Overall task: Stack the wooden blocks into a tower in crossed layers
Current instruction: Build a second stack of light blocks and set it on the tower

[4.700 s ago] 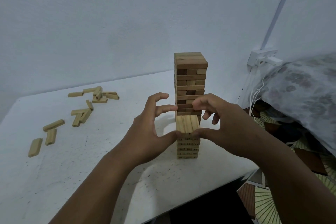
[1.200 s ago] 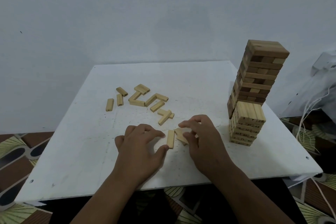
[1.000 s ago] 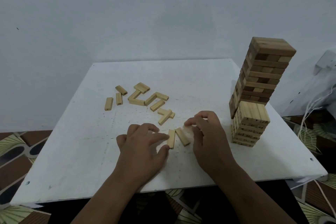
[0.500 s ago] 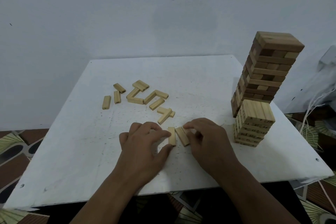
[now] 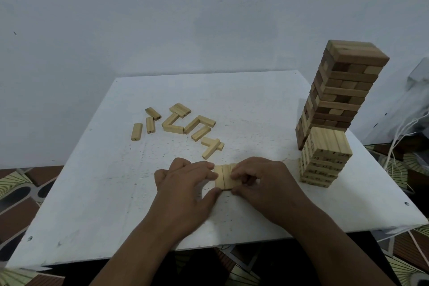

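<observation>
Light wooden blocks (image 5: 224,176) lie side by side flat on the white table (image 5: 97,193), pressed together between my two hands. My left hand (image 5: 185,183) pinches their left side with thumb and fingers. My right hand (image 5: 260,179) grips their right side and hides part of them. A short light tower (image 5: 325,158) of crossed layers stands at the right. Directly behind it rises a taller, darker tower (image 5: 341,90). Several loose light blocks (image 5: 183,125) lie scattered in the table's middle-left.
The table's front edge (image 5: 162,253) is close to my forearms, its right edge next to the towers. White cables (image 5: 404,137) hang off to the right. Patterned floor (image 5: 18,193) shows around the table. A plain wall stands behind.
The blocks between my hands lay apart and angled half a second ago; now they are squared together side by side. Both hands have closed in on them.
</observation>
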### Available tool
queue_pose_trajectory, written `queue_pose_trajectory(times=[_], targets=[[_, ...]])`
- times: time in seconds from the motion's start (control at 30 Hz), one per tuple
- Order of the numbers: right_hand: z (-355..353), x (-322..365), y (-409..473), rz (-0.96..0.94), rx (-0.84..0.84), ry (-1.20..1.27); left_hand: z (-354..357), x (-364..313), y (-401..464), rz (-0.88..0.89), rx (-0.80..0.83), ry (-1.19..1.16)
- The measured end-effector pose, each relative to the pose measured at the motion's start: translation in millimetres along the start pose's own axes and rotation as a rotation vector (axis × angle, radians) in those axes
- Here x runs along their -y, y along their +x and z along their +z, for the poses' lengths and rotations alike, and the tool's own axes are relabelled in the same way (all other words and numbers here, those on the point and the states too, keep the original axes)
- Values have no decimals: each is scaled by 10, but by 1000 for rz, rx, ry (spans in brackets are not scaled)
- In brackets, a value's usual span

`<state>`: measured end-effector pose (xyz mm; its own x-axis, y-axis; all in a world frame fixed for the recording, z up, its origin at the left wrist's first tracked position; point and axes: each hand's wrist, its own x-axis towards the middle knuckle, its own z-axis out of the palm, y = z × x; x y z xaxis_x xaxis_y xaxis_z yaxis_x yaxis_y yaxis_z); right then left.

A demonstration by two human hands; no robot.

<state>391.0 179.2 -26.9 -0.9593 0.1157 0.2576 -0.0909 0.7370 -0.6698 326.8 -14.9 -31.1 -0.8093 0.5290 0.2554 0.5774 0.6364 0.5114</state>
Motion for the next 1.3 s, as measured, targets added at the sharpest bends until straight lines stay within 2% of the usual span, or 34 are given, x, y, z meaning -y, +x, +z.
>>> queue_pose_trajectory(times=[0.9,1.13,1.3], targets=[[8,5,-5,-73,-42,-50,27,51,5,22,1,-6],[32,-7,-8,-135,-37,14,-3,87,13,18,-10,2],[45,-32,-1,-160,-12,58,-24,42,8,-29,51,-44]])
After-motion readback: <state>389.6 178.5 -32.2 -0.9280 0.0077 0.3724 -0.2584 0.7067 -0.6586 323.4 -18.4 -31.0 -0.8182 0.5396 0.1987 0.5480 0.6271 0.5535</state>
